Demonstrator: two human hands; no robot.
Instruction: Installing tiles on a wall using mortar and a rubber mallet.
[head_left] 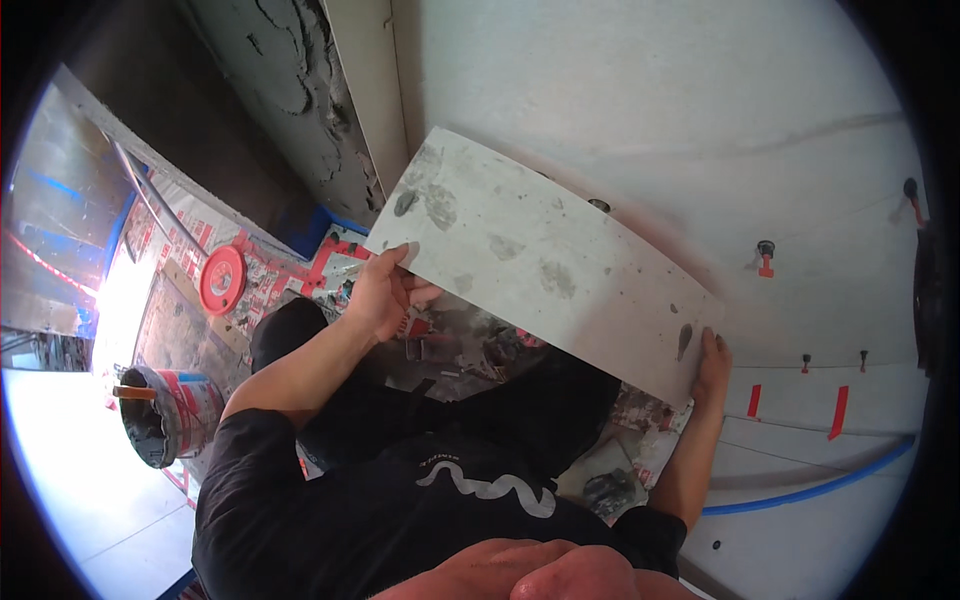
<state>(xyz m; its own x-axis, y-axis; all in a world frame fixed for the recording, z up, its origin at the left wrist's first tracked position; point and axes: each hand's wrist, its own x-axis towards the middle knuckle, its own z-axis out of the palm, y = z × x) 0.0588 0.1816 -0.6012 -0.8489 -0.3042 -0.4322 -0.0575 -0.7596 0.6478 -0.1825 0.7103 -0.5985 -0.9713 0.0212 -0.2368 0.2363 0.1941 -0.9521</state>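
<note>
1. White panel (500, 235), grey-smudged: held tilted above the lap, beside the pale wall (640, 80); wall contact unclear.
2. Left hand (382, 295) pinches the panel's near edge toward its left end; right hand (711, 370) grips the right end.
3. Step: looks like two-handed positioning.
4. Next move calls for both ends supported, avoiding the black knobs (765, 249).
</note>
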